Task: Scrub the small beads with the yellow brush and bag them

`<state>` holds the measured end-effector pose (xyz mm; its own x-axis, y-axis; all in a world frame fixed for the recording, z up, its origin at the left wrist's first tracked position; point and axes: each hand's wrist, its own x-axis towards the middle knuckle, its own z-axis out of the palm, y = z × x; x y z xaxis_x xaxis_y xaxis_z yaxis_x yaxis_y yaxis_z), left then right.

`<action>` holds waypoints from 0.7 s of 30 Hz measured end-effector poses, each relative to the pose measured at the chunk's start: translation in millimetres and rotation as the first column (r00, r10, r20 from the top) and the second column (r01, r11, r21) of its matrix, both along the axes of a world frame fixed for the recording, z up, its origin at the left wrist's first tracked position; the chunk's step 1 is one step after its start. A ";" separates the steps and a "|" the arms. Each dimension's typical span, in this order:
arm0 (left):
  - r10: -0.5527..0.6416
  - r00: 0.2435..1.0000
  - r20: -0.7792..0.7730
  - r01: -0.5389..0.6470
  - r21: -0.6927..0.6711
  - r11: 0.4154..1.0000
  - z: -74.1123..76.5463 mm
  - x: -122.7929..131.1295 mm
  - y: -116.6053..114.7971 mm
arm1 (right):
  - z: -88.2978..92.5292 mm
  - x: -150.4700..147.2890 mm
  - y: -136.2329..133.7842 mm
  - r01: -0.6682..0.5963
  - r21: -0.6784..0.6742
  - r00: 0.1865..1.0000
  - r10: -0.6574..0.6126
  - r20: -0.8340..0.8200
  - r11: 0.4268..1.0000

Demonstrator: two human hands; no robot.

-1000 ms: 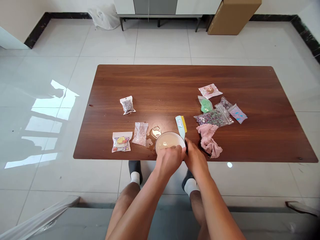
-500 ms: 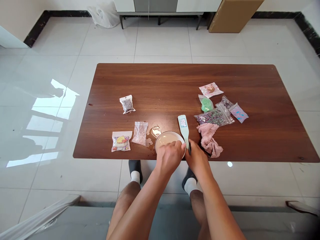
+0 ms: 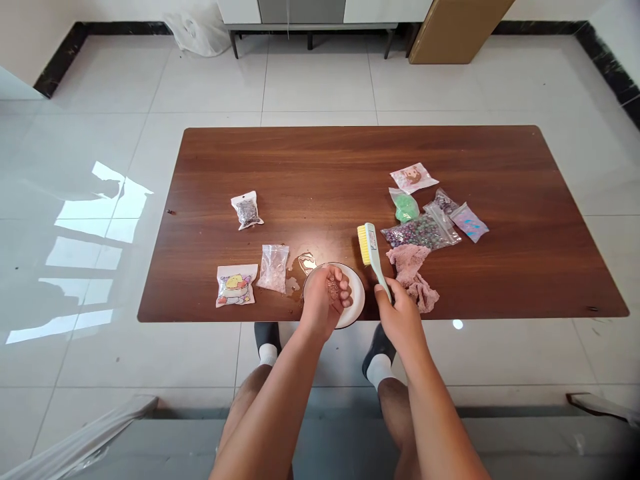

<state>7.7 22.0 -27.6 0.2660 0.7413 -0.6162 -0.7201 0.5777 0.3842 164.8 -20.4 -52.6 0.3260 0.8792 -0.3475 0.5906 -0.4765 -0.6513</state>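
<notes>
A small, dark brown clump sits in the cupped palm of the person's left hand. It looks shiny and wet, but it is too small to tell what it is. The left hand is held low over a round white bowl, and the hand hides most of the inside of the bowl. The palm faces up, and the fingers curl up around the clump but stay open. The left arm comes up from the bottom of the view. The person's right hand is just beside the bowl, and its fingers are closed tight around the end of a long, pale green brush with yellow bristles. The brush tilts up and away from the hand, with the bristles near the bowl's far side. The bowl sits near the front edge of a brown wooden surface. A wet patch lies on the surface just left of the bowl. A crumpled pink cloth lies just right of the brush. Near it is a clear plastic bag of mixed dark beads, and a clear bag of pale pink bits lies left of the wet patch.
</notes>
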 end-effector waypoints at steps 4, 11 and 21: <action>0.098 0.984 0.146 -0.085 -0.088 0.992 -0.8 -0.3 1.3 | 2.0 1.6 -7.9 0.021 0.096 0.997 -0.013 -0.077 0.995; 0.253 0.962 0.098 -0.238 -0.143 0.961 -0.3 0.6 0.5 | 8.6 -3.6 -22.0 0.109 0.146 0.871 -0.023 -0.490 0.983; 0.215 0.976 -0.038 -0.212 0.073 0.975 1.6 -4.8 3.3 | 32.0 -13.6 -49.4 -0.199 0.362 0.903 0.314 -0.292 0.911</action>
